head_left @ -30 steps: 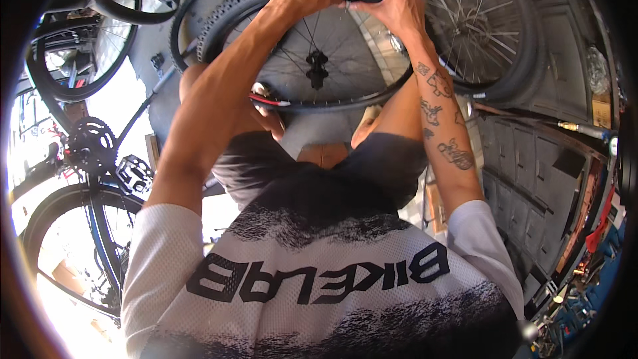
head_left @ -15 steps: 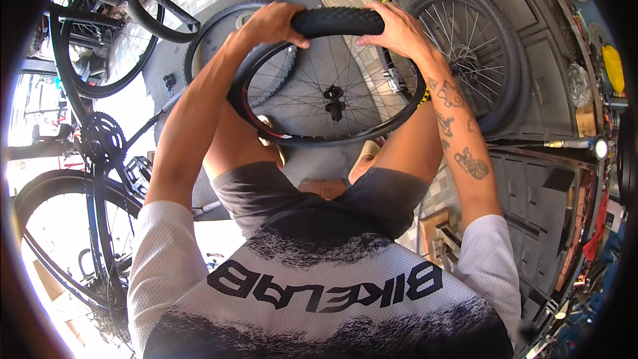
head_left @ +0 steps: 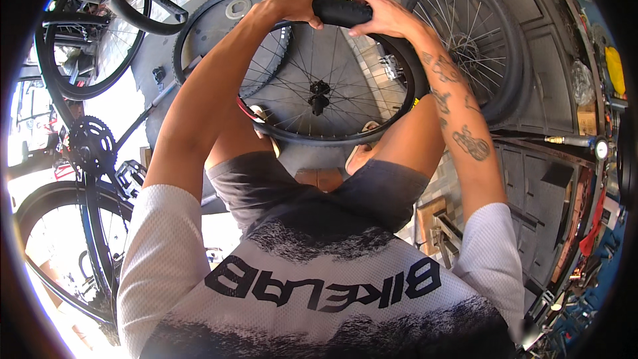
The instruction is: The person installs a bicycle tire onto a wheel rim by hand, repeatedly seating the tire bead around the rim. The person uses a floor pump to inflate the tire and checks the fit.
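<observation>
A spoked bicycle wheel (head_left: 319,90) with a black knobby tyre (head_left: 340,10) stands upright on the floor between my knees. My left hand (head_left: 289,3) grips the top of the tyre on its left side. My right hand (head_left: 385,18) grips the tyre top just to the right, fingers curled over the tread. Both arms reach forward over the wheel. The lower rim rests near my feet in sandals (head_left: 359,153).
A second wheel with tyre (head_left: 465,40) leans against grey cabinets at the right. A loose tyre (head_left: 226,20) lies on the tiled floor behind. A bicycle with chainring (head_left: 90,146) and wheels stands at the left. Tools hang at the right edge.
The wheel and both hands have come lower and nearer to me in the view; both hands keep their grip on the tyre top.
</observation>
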{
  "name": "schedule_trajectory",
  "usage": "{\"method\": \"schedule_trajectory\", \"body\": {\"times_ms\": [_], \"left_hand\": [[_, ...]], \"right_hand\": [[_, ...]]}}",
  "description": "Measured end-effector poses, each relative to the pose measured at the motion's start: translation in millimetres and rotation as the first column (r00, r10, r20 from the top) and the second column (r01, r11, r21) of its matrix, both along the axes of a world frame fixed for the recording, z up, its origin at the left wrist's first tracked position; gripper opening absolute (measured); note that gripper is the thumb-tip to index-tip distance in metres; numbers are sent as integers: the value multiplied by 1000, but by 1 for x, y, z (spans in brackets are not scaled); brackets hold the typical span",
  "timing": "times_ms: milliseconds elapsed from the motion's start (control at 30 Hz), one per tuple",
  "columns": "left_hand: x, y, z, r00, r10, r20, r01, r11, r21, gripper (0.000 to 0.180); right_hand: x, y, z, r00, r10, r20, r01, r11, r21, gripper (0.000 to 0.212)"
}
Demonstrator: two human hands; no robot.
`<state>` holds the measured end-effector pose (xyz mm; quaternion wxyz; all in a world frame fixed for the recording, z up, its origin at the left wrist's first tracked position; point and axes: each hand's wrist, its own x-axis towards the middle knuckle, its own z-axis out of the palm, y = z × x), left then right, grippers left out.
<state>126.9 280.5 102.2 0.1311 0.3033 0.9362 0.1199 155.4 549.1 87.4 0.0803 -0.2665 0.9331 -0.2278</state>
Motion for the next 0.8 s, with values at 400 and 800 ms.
{"method": "schedule_trajectory", "body": {"times_ms": [400,800], "left_hand": [[33,9,-31,919,225,-323,-164,965,204,59],[10,5,-12,973,159,-166,-154,987,47,70]], "right_hand": [[29,-37,-38,875,-374,-307,377,925,-52,72],[14,-29,-25,931,-285,-230,268,958,-102,71]]}}
